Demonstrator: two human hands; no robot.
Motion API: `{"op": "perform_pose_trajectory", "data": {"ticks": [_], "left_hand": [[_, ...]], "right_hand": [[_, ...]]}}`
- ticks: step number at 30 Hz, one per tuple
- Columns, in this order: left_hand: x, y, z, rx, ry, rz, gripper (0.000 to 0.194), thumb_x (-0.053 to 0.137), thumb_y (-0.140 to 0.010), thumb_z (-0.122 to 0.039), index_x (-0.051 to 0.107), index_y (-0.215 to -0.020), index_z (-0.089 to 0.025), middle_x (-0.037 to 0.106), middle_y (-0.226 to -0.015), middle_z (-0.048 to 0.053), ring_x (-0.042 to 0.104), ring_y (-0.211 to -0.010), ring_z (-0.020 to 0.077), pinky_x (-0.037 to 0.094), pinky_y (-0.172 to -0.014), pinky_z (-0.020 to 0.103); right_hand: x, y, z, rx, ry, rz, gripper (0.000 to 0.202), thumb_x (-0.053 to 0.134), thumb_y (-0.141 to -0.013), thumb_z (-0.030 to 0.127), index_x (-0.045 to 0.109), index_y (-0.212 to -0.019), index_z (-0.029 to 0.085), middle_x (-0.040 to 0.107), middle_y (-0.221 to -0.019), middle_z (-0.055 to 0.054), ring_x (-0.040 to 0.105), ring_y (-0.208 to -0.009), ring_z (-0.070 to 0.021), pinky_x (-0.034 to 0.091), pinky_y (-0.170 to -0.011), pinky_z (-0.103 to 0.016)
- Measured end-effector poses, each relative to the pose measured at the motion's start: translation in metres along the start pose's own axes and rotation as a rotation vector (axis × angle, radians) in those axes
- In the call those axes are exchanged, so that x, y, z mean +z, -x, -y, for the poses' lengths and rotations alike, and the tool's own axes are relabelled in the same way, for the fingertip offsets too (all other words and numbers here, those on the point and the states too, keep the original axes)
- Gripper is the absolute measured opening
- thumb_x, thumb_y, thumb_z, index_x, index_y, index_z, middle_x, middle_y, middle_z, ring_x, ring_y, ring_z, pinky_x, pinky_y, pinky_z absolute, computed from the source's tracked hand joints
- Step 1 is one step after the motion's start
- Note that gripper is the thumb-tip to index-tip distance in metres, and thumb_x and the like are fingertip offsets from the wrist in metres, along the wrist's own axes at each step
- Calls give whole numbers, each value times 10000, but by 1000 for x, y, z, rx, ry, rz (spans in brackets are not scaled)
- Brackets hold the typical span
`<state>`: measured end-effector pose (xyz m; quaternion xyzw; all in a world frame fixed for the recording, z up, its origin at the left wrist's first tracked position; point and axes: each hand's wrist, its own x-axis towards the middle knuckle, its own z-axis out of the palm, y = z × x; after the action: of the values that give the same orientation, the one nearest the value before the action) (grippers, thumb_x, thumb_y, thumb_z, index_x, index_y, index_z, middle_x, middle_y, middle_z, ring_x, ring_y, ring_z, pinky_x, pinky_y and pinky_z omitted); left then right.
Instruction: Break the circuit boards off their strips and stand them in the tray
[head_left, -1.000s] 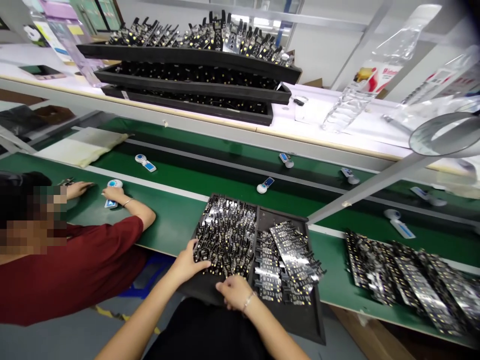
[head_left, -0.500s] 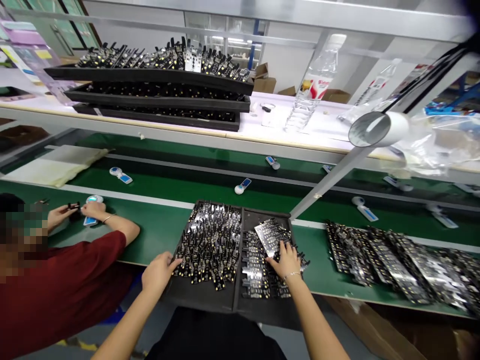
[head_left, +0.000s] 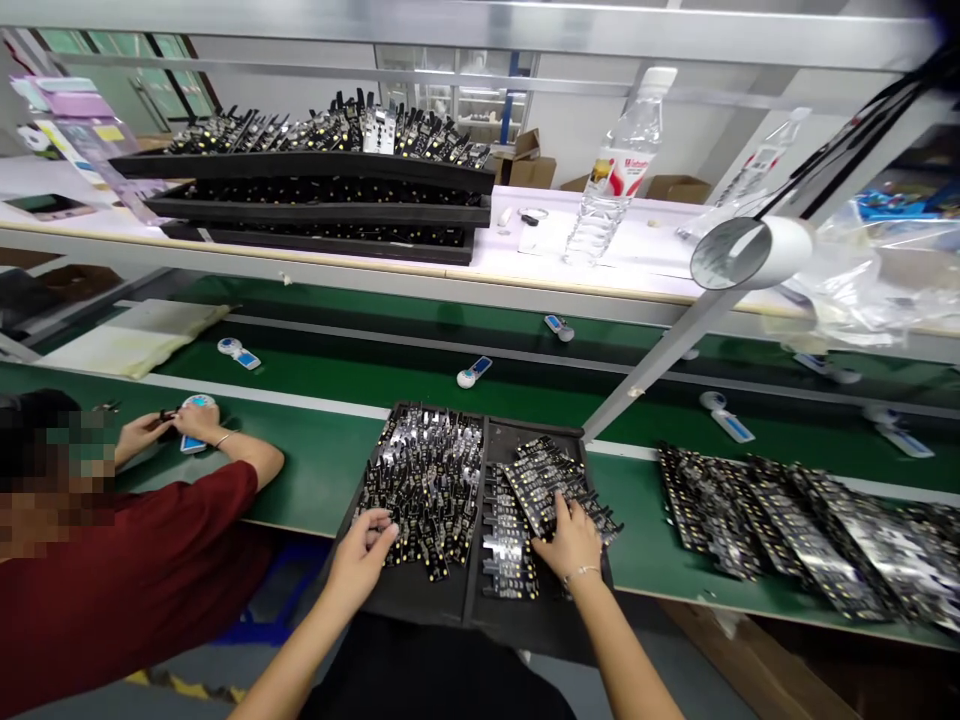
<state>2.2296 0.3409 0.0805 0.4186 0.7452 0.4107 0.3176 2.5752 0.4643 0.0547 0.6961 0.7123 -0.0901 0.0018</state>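
Observation:
A black divided tray (head_left: 427, 598) spans the bench edge in front of me. Its left part holds a heap of small black circuit boards (head_left: 424, 480) with yellowish dots. At the heap's lower left is my left hand (head_left: 364, 550), fingers bent, thumb apart, nothing visible between them. In the right part, larger circuit board panels (head_left: 511, 570) lie stacked. My right hand (head_left: 574, 540) grips the lower part of a slanted circuit board panel (head_left: 534, 478) on top of that stack; the palm hides some of it.
More board panels (head_left: 772, 530) lie overlapped at right. White-and-blue devices (head_left: 474, 372) sit on the green belt. A slanted metal post (head_left: 652, 370) rises behind the tray. Loaded black trays (head_left: 315, 210) and a bottle (head_left: 615, 170) stand on the shelf. A co-worker (head_left: 150, 570) works at left.
My left hand has moved right from the tray's left edge to the heap, its fingers loosening. Under my right hand the top panel has shifted slightly left and lost its glare.

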Motion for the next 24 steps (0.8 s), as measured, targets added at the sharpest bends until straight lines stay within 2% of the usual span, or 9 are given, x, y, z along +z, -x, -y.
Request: {"op": "perform_pose_trajectory", "data": {"ticks": [4,6,9,12,15,16,18,21,24], "left_hand": [[19,15,-25,-137,230,138,480,622,-737,-550,564,-1053,-192,672,-1001,89,661,-848,208,540,-680,299],[20,19,-43,-339,447,270,544,614,-726,-590,552,-1108,-207,651,-1097,104,659,-865,206,528,-624,277],[18,24,-65,-630,760,591,603,510,-758,-665,561,-1153,-211,658,-1127,115,673,-877,222,540,-652,311],[15,29,-74,-667,729,721,492,710,-687,-482,599,-1073,-197,710,-940,75,675,-760,208,527,-591,284],[12,32,-81,-575,674,529,466,771,-654,-299,575,-1068,-217,703,-986,52,663,-799,188,523,-621,259],[11,33,-84,-552,688,454,476,754,-675,-308,560,-1102,-227,691,-1042,56,659,-844,192,528,-656,267],[7,35,-94,-504,714,369,552,728,-701,-339,511,-1203,-259,664,-1125,59,648,-905,208,532,-681,283],[0,40,-109,-398,707,470,711,736,-696,-364,407,-1321,-283,672,-1097,65,649,-804,217,520,-570,279],[-7,48,-111,-324,673,689,743,722,-736,-338,331,-1366,-290,670,-1089,72,639,-709,187,514,-539,275]], "right_hand": [[-34,19,7,-42,-139,-50,826,601,-641,362,327,-1406,214,462,-1286,-132,456,-1166,-337,358,-940,-471],[-57,38,13,-189,-228,-40,854,589,-623,326,298,-1419,228,441,-1304,-127,420,-1212,-319,336,-978,-460],[-88,70,29,-538,-324,73,933,591,-550,241,276,-1429,252,410,-1347,-108,377,-1256,-302,291,-1039,-437],[-102,95,49,-698,-322,65,863,587,-563,163,365,-1385,308,421,-1374,-80,357,-1278,-319,268,-1058,-476],[-105,109,64,-481,-382,-118,441,616,-720,230,592,-1158,282,560,-1217,-102,462,-1165,-329,351,-978,-497],[-104,112,68,-388,-467,-114,273,635,-755,316,647,-1020,252,613,-1081,-105,527,-1057,-308,407,-914,-463],[-100,121,76,-313,-760,51,334,647,-735,544,665,-817,221,626,-836,-76,585,-797,-235,482,-733,-364],[-90,138,88,-281,-1160,349,569,505,-738,732,706,-865,215,647,-766,-65,593,-660,-188,495,-618,-301],[-76,155,96,-91,-1195,464,587,407,-818,705,740,-842,223,705,-757,-74,640,-688,-204,518,-669,-304]]}}
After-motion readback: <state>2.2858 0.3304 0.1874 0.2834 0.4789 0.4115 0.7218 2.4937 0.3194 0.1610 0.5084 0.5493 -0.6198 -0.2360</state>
